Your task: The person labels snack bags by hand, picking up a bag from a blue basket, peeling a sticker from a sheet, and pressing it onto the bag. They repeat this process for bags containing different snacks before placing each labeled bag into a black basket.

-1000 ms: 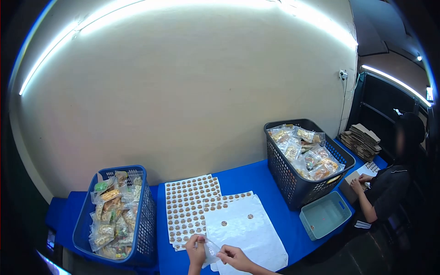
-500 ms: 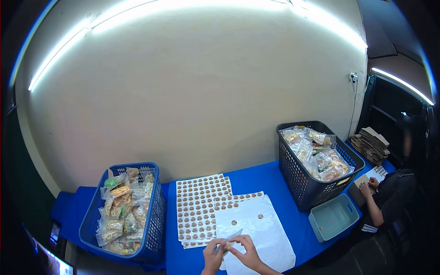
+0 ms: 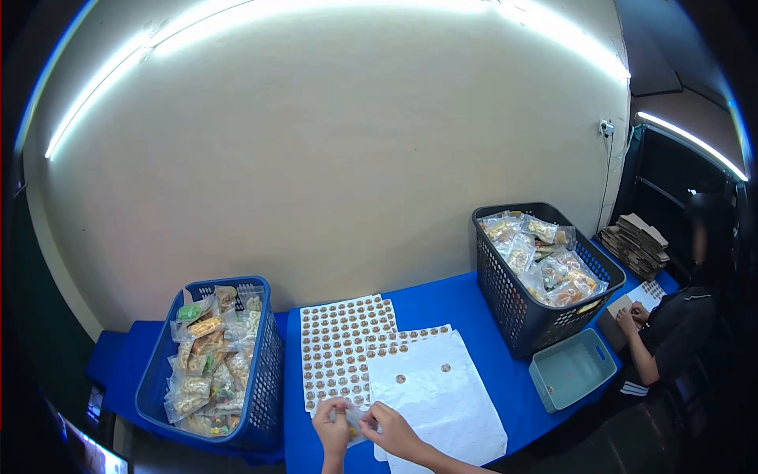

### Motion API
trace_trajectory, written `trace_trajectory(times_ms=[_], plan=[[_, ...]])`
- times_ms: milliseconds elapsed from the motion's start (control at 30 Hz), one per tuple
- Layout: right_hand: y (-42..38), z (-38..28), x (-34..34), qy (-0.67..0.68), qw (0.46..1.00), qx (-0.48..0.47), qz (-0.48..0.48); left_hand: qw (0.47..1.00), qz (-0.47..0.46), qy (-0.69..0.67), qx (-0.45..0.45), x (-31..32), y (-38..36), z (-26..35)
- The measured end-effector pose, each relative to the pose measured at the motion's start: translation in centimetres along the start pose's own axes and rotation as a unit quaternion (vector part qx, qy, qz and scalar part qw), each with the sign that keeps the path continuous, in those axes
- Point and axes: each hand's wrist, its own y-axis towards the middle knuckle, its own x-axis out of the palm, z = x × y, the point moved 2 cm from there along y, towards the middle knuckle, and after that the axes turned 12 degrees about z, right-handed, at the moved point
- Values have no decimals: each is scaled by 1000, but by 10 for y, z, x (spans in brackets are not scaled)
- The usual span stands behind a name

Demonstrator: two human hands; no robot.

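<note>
Near the table's front edge, my left hand (image 3: 332,427) and my right hand (image 3: 390,430) hold a small clear plastic bag (image 3: 354,425) between them. The fingers of both hands are closed on its edges; its contents are too small to make out. Behind my left hand lies a sheet full of round brown stickers (image 3: 339,347). A mostly bare white sheet (image 3: 442,403) with two round stickers on it lies beside and partly under my right hand, over another sticker sheet (image 3: 410,337).
A blue basket (image 3: 275,355) of filled bags stands at the left, a black basket (image 3: 505,292) of similar bags at the right. Beside the latter are a green-grey bin (image 3: 574,371), stacked cardboard (image 3: 634,243) and a seated person (image 3: 679,332) handling a box.
Both hands have moved left, off the white sheet's lower corner, with the bag between them. My hands are further apart, and the bag is now spread between them.
</note>
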Motion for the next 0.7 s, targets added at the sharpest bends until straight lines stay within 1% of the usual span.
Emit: trace_trajectory(times_ms=[33, 100, 167, 267, 367, 400, 467, 500, 533, 567, 600, 667, 700], plan=[[0, -2, 4, 14, 1000, 5, -5, 998, 20, 19, 61, -3, 6, 5], [1, -7, 9, 35, 999, 15, -14, 993, 58, 43, 92, -7, 13, 1], [5, -11, 11, 8, 999, -2, -31, 986, 86, 58, 127, -9, 17, -7], [4, -11, 14, 6, 999, -4, -43, 988, 143, -19, 47, -8, 19, -16], [-2, -8, 7, 32, 998, 23, -38, 994, 108, -32, 9, -3, 13, -6], [-5, -6, 4, 44, 998, 36, -35, 990, 120, -69, -22, -4, 14, -11], [-25, 22, 0, 72, 993, 65, -72, 976, 144, -141, -82, -18, 28, -30], [-37, 43, -3, 87, 989, 78, -89, 975, 102, -188, -67, -29, 38, -41], [-51, 69, -5, 64, 984, 133, -97, 946, 141, -263, -125, -28, 42, -32], [-66, 94, -8, 42, 976, 188, -105, 942, 133, -279, -131, -28, 40, -23], [-77, 114, -15, 79, 961, 243, -101, 937, 125, -294, -139, -27, 38, -18], [-95, 142, -28, 151, 919, 353, -93, 899, 65, -386, -198, -15, 30, -25], [-96, 140, -34, 193, 894, 393, -93, 874, 36, -428, -227, -9, 23, -31]])
